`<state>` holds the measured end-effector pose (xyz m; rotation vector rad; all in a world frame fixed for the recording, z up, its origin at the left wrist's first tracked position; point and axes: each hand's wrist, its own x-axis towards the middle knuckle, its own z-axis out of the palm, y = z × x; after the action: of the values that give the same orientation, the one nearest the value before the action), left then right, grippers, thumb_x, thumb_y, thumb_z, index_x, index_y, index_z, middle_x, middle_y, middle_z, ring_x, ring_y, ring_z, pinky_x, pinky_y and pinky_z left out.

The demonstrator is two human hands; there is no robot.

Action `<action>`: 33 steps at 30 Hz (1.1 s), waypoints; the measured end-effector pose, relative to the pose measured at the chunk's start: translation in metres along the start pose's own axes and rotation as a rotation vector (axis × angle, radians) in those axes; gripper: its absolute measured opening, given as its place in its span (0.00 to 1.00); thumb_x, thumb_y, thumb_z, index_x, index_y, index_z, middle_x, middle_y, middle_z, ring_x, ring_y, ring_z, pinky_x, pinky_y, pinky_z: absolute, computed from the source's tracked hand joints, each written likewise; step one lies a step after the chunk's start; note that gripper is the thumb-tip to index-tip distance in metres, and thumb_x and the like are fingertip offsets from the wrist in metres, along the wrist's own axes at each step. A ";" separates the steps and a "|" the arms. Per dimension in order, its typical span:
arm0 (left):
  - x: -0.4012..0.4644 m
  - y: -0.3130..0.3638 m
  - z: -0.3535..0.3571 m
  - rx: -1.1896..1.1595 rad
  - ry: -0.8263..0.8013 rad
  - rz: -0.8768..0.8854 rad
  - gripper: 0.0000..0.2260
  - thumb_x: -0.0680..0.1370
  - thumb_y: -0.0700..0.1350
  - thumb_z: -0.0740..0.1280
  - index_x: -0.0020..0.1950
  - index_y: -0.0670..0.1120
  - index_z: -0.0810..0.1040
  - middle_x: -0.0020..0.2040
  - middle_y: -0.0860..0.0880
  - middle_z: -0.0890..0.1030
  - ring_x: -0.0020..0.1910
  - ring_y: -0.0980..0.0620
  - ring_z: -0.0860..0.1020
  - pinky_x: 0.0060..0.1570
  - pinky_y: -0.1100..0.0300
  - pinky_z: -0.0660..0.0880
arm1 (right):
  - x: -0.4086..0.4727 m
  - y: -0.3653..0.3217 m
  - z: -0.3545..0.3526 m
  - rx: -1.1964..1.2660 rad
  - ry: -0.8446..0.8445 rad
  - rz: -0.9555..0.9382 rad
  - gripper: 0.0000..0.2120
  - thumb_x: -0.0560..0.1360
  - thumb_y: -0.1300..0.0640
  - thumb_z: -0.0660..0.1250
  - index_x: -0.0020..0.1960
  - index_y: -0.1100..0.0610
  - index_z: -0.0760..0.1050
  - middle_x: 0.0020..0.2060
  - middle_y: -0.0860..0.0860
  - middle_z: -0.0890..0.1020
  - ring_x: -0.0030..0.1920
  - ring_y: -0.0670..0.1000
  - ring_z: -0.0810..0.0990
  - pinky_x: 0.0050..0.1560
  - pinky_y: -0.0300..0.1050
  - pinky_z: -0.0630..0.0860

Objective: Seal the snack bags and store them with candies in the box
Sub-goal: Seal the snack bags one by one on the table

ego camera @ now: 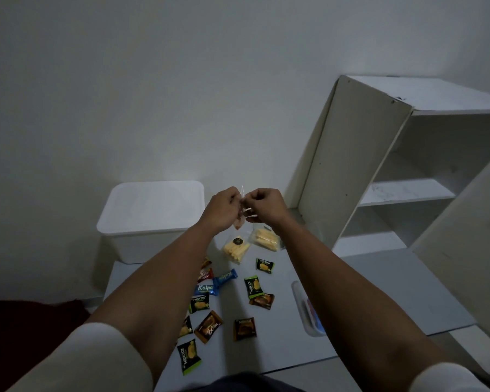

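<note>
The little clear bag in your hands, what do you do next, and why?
Probably finish pressing its top shut. Both hands, left hand and right hand, pinch the clear bag in the air, and the white box has its lid on.

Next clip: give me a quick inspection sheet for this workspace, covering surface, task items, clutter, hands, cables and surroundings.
Surface: grey board on the floor, dimly lit.
Job's things: clear snack bag held up between both hands; two more snack bags of yellow sticks and lying on the board; wrapped candies scattered near the person; white box at the board's far left, lid on.
Clutter: clear plastic item partly hidden under the right forearm, contents unclear.
Hands: left hand and right hand both pinch the top of the raised bag.
Cables: nothing seen.
Surroundings: white shelf unit to the right; plain wall behind; dark red cloth at left.
</note>
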<state>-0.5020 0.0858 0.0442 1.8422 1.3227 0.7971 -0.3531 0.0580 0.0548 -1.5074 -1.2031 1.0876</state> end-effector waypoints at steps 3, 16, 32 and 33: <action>0.001 -0.004 -0.001 -0.045 -0.032 0.003 0.12 0.83 0.43 0.56 0.43 0.46 0.74 0.37 0.48 0.83 0.40 0.46 0.83 0.50 0.42 0.81 | 0.005 -0.002 0.001 -0.043 0.032 -0.036 0.08 0.80 0.63 0.68 0.50 0.69 0.80 0.40 0.60 0.84 0.36 0.54 0.84 0.35 0.43 0.82; 0.006 -0.004 -0.016 -0.165 0.063 -0.099 0.17 0.79 0.41 0.65 0.68 0.52 0.76 0.63 0.53 0.77 0.62 0.51 0.74 0.58 0.57 0.72 | 0.008 -0.027 -0.025 -0.091 -0.257 -0.048 0.05 0.77 0.59 0.68 0.45 0.57 0.82 0.43 0.57 0.85 0.44 0.51 0.82 0.46 0.48 0.77; 0.051 -0.036 0.039 -0.678 0.196 -0.292 0.06 0.82 0.42 0.66 0.53 0.42 0.82 0.50 0.45 0.86 0.53 0.49 0.85 0.56 0.52 0.82 | 0.048 0.064 -0.030 0.138 -0.076 0.158 0.04 0.80 0.60 0.70 0.54 0.57 0.81 0.54 0.58 0.83 0.54 0.57 0.83 0.45 0.50 0.83; 0.056 -0.045 0.045 -0.647 0.205 -0.306 0.05 0.82 0.43 0.67 0.52 0.44 0.82 0.50 0.46 0.86 0.53 0.49 0.85 0.55 0.52 0.82 | 0.055 0.071 -0.027 0.160 -0.070 0.183 0.03 0.80 0.61 0.69 0.52 0.58 0.80 0.52 0.57 0.83 0.54 0.57 0.83 0.42 0.49 0.83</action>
<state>-0.4728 0.1398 -0.0137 1.0487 1.2352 1.1042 -0.3053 0.1002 -0.0145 -1.4869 -1.0126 1.3362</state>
